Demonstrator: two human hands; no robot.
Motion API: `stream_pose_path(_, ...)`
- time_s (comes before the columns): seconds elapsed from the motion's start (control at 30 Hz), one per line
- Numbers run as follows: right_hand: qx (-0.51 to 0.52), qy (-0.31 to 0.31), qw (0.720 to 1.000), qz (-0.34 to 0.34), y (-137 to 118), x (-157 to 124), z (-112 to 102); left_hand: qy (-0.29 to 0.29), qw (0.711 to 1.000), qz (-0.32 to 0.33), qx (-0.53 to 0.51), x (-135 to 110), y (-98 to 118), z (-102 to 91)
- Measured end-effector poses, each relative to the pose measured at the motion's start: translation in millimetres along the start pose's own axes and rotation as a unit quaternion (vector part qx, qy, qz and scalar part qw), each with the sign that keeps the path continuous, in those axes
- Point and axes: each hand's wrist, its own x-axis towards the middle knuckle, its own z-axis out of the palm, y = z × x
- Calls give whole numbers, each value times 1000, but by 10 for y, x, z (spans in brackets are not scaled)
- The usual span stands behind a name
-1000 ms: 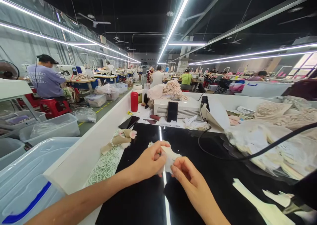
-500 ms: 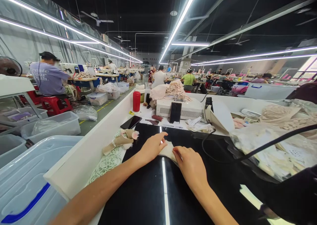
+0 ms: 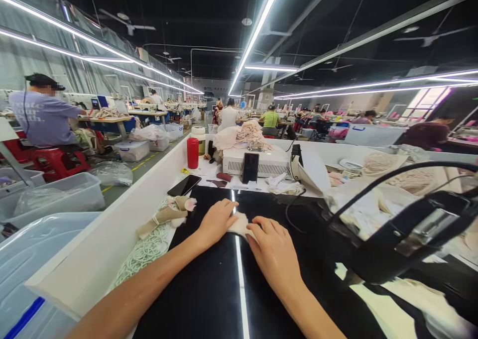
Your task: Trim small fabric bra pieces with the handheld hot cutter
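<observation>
A small cream fabric piece [image 3: 241, 224] lies on the glossy black tabletop [image 3: 201, 289], between my two hands. My left hand [image 3: 216, 223] has its thumb and fingers closed on the left edge of the fabric. At the opposite edge, the thumb and fingertips of my right hand [image 3: 275, 247] are curled around the cloth, and part of that edge is hidden behind them. Left of my left forearm is a heap of pale green cord [image 3: 144, 254], with a tan fabric roll [image 3: 164, 217] above it.
A black machine head [image 3: 407, 239] with a cable stands at right, by plastic-wrapped fabric [image 3: 362, 209]. Behind the work area are a phone on a stand [image 3: 250, 168], a red bottle [image 3: 192, 153] and a white box [image 3: 231, 165] topped with cloth. A white side wall [image 3: 93, 244] borders the left.
The camera view has turned right, bringing more of the black machine into sight. My right fingers have spread slightly at the fabric's edge; the cloth stays between both hands.
</observation>
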Motion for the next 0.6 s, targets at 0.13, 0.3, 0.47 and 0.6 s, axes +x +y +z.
stream_pose_path(0.13, 68, -15, 998, -9, -6, -421, -364, 28, 999, 28, 13, -30, 52, -115)
stream_pose_path(0.3, 104, -61, 990, 68, 363, -1127, -851, 27, 996, 79, -14, -127, 214, -178)
stream_pose_path(0.47, 74, -33, 974, 214, 965, -1683, -1334, -15, 989, 143, -45, -277, 518, -60)
stream_pose_path(0.6, 72, -17, 959, 273, 1210, -1881, -1488, -82, 976, 193, -62, -421, 939, 110)
